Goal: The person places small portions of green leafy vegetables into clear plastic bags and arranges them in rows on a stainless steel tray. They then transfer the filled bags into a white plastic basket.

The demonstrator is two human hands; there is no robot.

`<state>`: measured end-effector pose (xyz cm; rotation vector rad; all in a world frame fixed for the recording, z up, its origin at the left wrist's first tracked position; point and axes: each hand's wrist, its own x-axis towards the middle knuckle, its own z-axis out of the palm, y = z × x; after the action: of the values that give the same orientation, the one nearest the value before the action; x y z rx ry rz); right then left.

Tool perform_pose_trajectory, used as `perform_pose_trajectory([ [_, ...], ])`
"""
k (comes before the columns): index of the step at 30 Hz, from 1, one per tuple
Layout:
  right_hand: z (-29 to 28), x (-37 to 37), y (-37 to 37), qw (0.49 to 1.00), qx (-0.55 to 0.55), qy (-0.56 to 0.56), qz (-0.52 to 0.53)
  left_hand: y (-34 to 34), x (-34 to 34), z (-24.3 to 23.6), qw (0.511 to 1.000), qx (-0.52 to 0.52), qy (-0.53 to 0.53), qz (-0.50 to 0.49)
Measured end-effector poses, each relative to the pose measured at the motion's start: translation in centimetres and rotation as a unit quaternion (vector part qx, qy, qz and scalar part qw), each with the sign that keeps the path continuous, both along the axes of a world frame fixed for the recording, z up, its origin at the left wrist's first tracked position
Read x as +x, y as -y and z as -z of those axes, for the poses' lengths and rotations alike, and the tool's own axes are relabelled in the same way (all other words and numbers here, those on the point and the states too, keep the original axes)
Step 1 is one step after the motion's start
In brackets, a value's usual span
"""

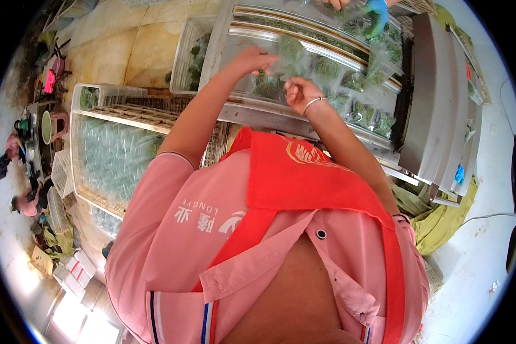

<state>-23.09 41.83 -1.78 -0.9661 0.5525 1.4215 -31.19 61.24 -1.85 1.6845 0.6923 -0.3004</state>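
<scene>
A tan-floored workroom was shown, with a stainless-steel table [255,109] set beneath the fingers. A clear bag of leafy greens [292,51] was positioned just beyond the fingers of the right hand [303,94] and beside those of the left hand [253,60], on their right. The left fingers were partly extended toward its film and the right ones were curled inward; whether the film was gripped by either could not be told.

More filled bags [363,113] were laid in rows to the right of the fingers, so some of the bagging was judged done; whether these were sealed could not be made out. Greens were also held in a white crate [181,57] left of the fingers, and more bagging was judged to be left. Beyond the fingers, to the right, a co-worker's gloved hand [376,18] was held over the far rows.
</scene>
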Motion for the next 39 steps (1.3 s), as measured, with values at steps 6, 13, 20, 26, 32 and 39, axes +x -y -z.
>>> perform_pose_trajectory([
  [6, -0.5, 0.5, 0.6, 0.998, 0.039, 0.021, -0.05, -1.2, 0.0, -1.1, 0.998, -0.018, 0.035, 0.04],
  [13, -1.9, -1.1, 0.3, 0.89, 0.062, 0.284, -0.35, -4.3, -7.4, 0.2, 0.977, -0.182, -0.006, 0.111],
  [20, -1.3, -5.9, -2.5, 0.477, -0.05, 0.75, -0.455, -5.5, -8.6, 1.7, 0.972, 0.112, -0.067, 0.194],
  [26, -0.9, -6.9, 0.2, 0.372, -0.036, 0.797, -0.474, -5.3, -8.8, 1.7, 0.978, 0.132, -0.058, 0.148],
  [32, -0.8, -7.1, -0.2, 0.354, -0.054, 0.804, -0.474, -5.8, -8.5, 2.2, 0.979, 0.116, -0.049, 0.163],
  [39, -2.6, -7.8, 0.1, 0.295, 0.017, 0.799, -0.524, -5.3, -9.7, 1.8, 0.983, 0.121, -0.023, 0.136],
])
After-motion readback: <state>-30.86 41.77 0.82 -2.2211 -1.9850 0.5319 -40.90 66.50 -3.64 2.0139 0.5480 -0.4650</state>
